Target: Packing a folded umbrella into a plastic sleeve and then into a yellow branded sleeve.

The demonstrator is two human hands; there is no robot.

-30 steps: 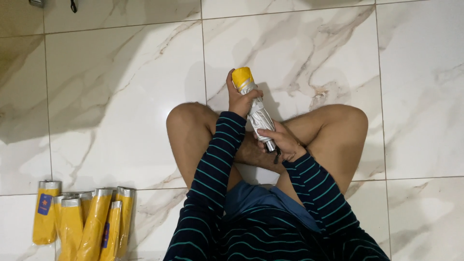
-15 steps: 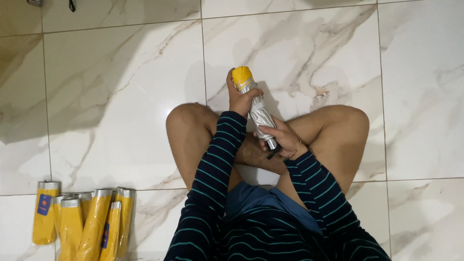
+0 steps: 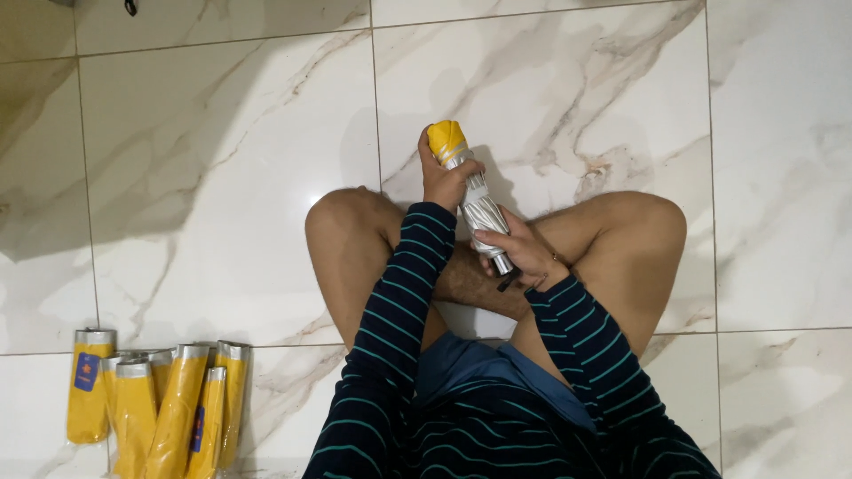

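I sit cross-legged on a marble floor and hold a folded umbrella (image 3: 472,200) over my legs; it is silver with a yellow end pointing away from me. My left hand (image 3: 444,176) grips it just below the yellow end. My right hand (image 3: 524,250) wraps the lower silver part near the dark handle tip. Both sleeves are dark with teal stripes.
Several folded yellow umbrellas in sleeves (image 3: 160,404) lie side by side on the floor at my lower left. My bare knees (image 3: 342,222) spread to either side. White marble tiles (image 3: 222,160) with grey veins surround me.
My right hand has slid slightly down the silver part toward the handle. The umbrella and left hand stay nearly in place.
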